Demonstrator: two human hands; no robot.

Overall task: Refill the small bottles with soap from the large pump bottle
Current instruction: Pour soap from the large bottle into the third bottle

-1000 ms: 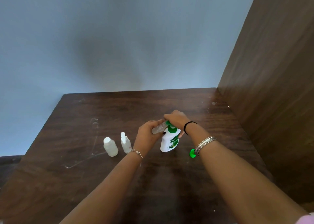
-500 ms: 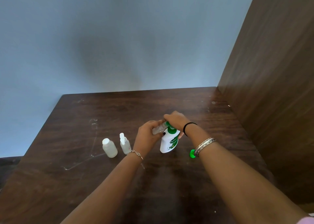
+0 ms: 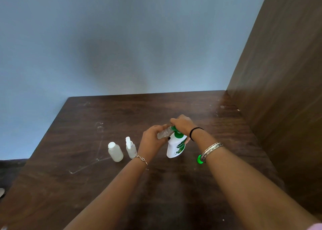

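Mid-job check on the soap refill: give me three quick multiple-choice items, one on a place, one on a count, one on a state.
1. Where does the small green cap lie?
A. on the brown wooden table, beside the right forearm
B. left of the two standing bottles
C. on the pump

2. How many small bottles stand untouched?
A. none
B. two
C. four

3. What is the left hand doing?
A. lying flat
B. gripping a small clear bottle tilted at the pump
C. lifting the cap

Key: 1 A, green shows by the bangles; 2 B, the white-capped bottle and the clear spray bottle; 3 B, fingers curl round it beside the white-and-green pump bottle.
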